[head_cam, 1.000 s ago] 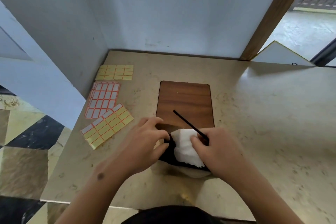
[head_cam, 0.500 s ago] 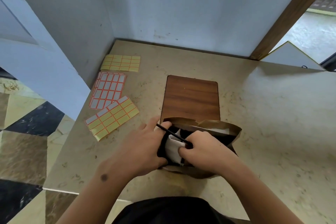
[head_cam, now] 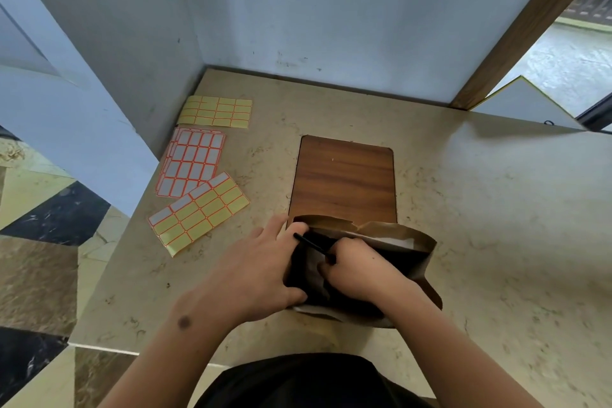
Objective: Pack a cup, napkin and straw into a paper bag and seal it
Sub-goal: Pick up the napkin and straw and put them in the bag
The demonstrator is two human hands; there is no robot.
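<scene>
A brown paper bag [head_cam: 409, 243] stands open-mouthed on the marble table near its front edge. My left hand [head_cam: 251, 272] grips the bag's left rim and holds the mouth apart. My right hand [head_cam: 359, 270] reaches down inside the bag, fingers closed around a thin black straw [head_cam: 309, 243] whose upper end sticks out toward the left rim. The napkin is down in the dark of the bag and barely shows under my right fingers. The cup is hidden from view.
A dark wooden board [head_cam: 344, 179] lies flat just behind the bag. Three sheets of label stickers [head_cam: 198, 209] lie at the left, close to the table's left edge. Walls close off the table's back and left.
The white napkin, high above the bag a second ago, has gone down inside with my right hand. The straw has sunk with it. The bag's mouth now stands wider.
</scene>
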